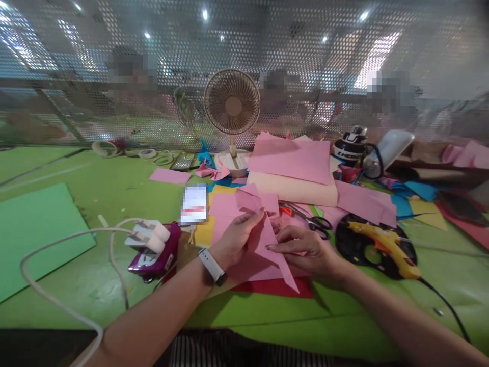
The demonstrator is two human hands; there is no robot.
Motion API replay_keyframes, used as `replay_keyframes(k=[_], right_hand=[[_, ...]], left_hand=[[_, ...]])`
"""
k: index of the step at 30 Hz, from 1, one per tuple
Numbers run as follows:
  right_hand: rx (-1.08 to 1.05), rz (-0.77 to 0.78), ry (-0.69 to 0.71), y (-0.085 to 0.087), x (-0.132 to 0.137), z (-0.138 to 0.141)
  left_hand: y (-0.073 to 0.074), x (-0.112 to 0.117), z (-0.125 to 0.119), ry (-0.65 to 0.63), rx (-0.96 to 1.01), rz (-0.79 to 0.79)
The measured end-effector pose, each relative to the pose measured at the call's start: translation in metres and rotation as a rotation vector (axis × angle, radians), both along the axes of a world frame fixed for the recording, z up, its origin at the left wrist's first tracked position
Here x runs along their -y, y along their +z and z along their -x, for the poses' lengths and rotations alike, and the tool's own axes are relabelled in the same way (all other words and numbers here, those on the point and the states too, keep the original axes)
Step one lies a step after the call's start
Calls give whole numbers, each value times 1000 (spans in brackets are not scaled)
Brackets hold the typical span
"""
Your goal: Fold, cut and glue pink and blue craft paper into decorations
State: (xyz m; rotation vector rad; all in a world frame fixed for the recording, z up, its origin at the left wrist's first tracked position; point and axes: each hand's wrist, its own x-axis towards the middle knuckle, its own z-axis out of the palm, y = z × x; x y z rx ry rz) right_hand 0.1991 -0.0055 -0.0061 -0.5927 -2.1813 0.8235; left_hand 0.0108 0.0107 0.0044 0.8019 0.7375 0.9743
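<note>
My left hand (236, 237), with a watch on its wrist, pinches a folded pink paper piece (267, 237) near its top fold. My right hand (305, 250) grips the same paper from the right, fingers closed on its lower edge. The paper's long pointed tip reaches down toward me. Under it lie more pink sheets (229, 206) and a red sheet (275, 287) on the green table (114, 193).
Scissors (311, 219) lie just beyond my right hand. A yellow glue gun (382, 244) rests on a black disc at right. A phone (194, 205), a purple power block with chargers (153, 250), a small fan (232, 109) and stacked paper (294, 168) stand around.
</note>
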Motion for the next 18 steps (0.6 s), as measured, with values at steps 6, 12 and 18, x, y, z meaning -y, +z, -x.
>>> replay_keyframes(k=[6,12,18], right_hand=[[-93,117,-18,-5,-4,4],[-157,145,-38,-10,-5,9],[-236,282,-113,-7,-2,12]], left_hand=[[3,4,-1,82,-32,-48],[6,5,-1,161,-152,-103],[5,5,-4,199,-165,-81]])
